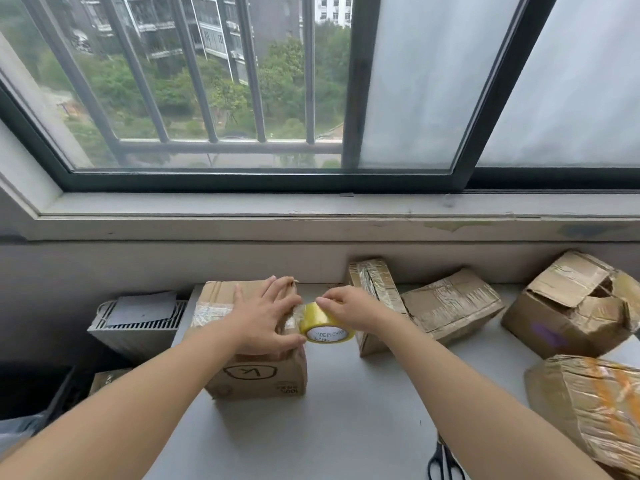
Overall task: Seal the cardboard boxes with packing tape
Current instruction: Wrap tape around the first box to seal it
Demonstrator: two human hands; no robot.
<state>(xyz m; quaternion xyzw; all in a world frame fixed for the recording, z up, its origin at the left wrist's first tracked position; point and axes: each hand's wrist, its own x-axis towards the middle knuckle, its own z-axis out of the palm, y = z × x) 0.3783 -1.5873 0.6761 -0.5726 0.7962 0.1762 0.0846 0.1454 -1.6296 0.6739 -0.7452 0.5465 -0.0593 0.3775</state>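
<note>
Under a barred window [207, 98], a grey table [346, 410] carries several worn boxes. One box [256, 375] sits toward the table's back left corner. The left hand [263, 317] lies flat on its top, fingers spread and pressing down, thumb at the top's right edge. Just beside that edge the right hand [353, 306] pinches the tape roll [323, 327] from above, and a short stretch of clear tape seems to reach the box. Other boxes [450, 306] line the back and right edges; scissors [445, 462] lie at the front edge. The box looks light and softened by wear, likely to slide or dent, so a flat hold from above suits it. The roll is stiff and light, best gripped across its rim.
</note>
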